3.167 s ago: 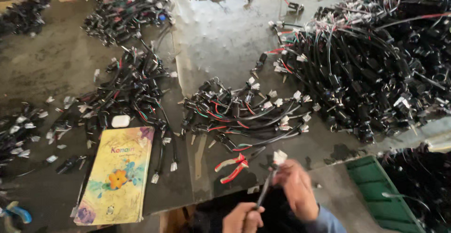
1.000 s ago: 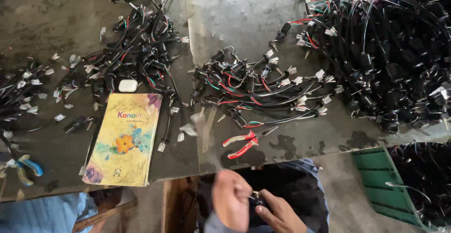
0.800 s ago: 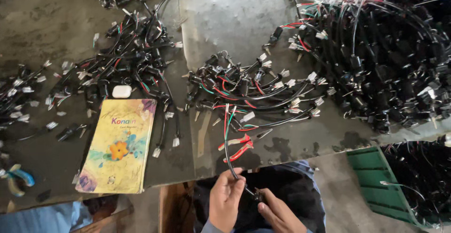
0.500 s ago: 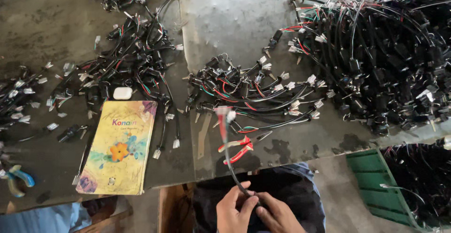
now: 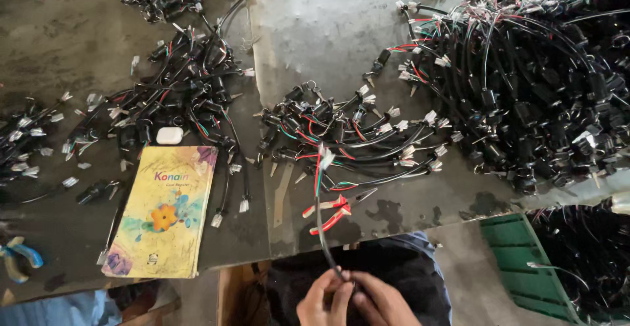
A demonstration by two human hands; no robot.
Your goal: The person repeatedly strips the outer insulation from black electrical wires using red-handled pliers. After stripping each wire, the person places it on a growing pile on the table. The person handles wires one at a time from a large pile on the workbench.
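Pinching the lower end of a black wire lead point(image 5: 319, 224) at the bottom edge of view, the left hand point(image 5: 320, 300) and right hand point(image 5: 380, 303) are both closed on it; a firm, close grip looks best. Its white connector point(image 5: 325, 156) rises over red-handled pliers point(image 5: 331, 209) on the table point(image 5: 315, 30), before the harness pile point(image 5: 348, 132)

I work in a wiring workshop: heaps of black cable harnesses point(image 5: 525, 83) cover my stained workbench point(image 5: 328, 24), red-handled pliers point(image 5: 335, 209) beside them, a green crate point(image 5: 525, 260) below
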